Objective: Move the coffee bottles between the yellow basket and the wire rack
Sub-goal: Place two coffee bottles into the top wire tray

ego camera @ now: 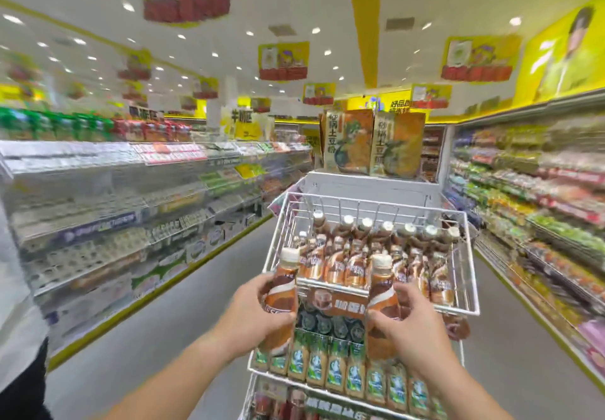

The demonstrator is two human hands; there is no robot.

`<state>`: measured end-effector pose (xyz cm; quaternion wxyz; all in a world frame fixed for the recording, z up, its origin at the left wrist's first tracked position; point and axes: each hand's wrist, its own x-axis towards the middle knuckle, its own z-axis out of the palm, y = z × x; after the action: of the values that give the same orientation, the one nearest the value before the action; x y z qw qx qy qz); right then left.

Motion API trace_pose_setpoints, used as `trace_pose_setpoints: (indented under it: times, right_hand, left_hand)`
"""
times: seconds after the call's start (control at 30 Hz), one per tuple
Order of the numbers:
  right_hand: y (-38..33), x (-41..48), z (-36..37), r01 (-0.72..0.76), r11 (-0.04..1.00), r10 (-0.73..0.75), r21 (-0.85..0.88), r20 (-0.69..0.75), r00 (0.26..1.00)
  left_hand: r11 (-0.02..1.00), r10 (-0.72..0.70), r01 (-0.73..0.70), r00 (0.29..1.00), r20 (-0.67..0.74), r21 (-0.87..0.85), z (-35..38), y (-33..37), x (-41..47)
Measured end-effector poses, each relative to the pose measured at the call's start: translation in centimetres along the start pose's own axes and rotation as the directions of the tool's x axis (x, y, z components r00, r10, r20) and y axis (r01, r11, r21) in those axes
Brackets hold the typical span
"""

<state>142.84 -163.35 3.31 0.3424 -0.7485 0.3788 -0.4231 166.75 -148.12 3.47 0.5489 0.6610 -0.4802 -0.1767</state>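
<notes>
A white wire rack (471, 255) stands ahead of me with several brown coffee bottles (347, 255) in its top tier. My left hand (252, 314) grips one brown coffee bottle (281, 292) with a cream cap, upright, at the rack's front left corner. Another bottle of the same kind (381, 288) stands upright in my right hand (409, 324), in front of the rack's front rail. Both bottles are held just outside the top tier. No yellow basket shows in this view.
Lower tiers of the rack hold dark cans (330, 321) and green-labelled bottles (337, 367). Stocked shelves line the aisle on the left (114, 210) and right (540, 197). A person's dark and white clothing (16, 337) is at the far left edge. Grey floor (163, 331) runs beside the rack.
</notes>
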Motion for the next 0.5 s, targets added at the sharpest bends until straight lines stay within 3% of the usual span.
trace_pose_setpoints:
  times: [0.27,0.5]
  right_hand:
    - [-5.3,8.1,1.4,0.064,0.995,-0.066,-0.081,-0.027,0.997]
    - [-4.7,15.1,4.5,-0.019,0.995,0.008,-0.102,-0.1,0.995]
  left_hand:
    - [0.992,0.129,-0.128,0.992,0.01,-0.012,-5.1,2.9,9.0]
    - [0.996,0.072,-0.066,0.994,0.086,-0.065,-5.3,0.6,19.2]
